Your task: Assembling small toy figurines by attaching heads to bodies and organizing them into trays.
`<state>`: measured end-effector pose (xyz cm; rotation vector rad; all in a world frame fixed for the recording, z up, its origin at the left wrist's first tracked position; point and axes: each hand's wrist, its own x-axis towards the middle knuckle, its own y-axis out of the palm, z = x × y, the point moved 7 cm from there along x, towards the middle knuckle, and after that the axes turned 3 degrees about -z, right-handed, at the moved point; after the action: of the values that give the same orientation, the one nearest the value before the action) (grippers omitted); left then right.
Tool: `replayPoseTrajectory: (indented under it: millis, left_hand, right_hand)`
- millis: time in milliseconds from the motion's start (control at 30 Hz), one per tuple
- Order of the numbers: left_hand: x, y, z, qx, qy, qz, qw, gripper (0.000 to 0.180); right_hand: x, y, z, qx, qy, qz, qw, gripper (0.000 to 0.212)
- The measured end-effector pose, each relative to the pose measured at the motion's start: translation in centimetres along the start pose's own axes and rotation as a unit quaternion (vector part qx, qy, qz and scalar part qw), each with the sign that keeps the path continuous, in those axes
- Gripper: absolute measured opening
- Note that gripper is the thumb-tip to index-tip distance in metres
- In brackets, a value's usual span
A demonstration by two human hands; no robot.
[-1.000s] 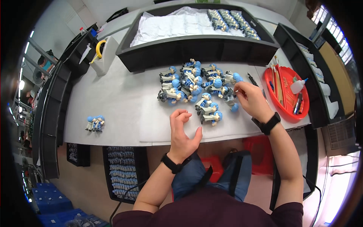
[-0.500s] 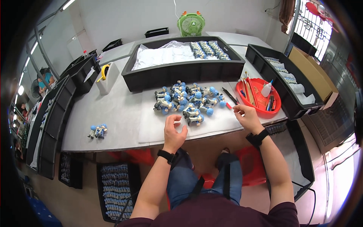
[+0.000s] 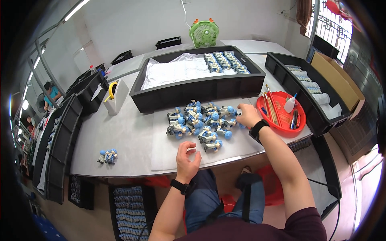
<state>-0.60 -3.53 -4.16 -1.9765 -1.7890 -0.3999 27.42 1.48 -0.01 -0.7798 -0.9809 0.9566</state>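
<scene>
"Flanking the heap of toy figures [image 3: 195,120] on its right, the bent fingers of the right hand [image 3: 250,116]!"

"Anything in them?"

"Cannot tell! The fingertips sit right by the end figures, but a grip simply doesn't show from here."

"And the left hand [image 3: 187,164]?"

"Loosely curled just in front of the heap, a clear gap between thumb and fingers, nothing in hold!"

"So where's that heap?"

"Lying on the white counter [image 3: 132,136], between the hands and the big black crate [image 3: 197,90], with a small group [image 3: 109,156] well apart on the left!"

"Further out?"

"Just beside the right hand, a red tray [image 3: 281,130] with brushes [image 3: 275,112] and a squeeze bottle [image 3: 289,105]! In the crate, rows of figures [image 3: 226,62] at the right end of a white lining [image 3: 173,70], and behind it all, a green fan [image 3: 204,33]!"
</scene>
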Motion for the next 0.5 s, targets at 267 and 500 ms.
replayPoseTrajectory:
  millis: [267,500]
  left_hand:
    - [-1.0,1.1,-3.7,0.016,0.119,-0.024,0.992,0.025]
    - [-2.4,10.2,-2.9,-0.159,-0.102,0.213,0.959,0.033]
  right_hand:
    - [-2.8,-1.6,-0.4,0.217,0.027,-0.006,0.976,0.035]
    - [-9.4,-0.9,-0.6,0.591,0.188,0.031,0.784,0.029]
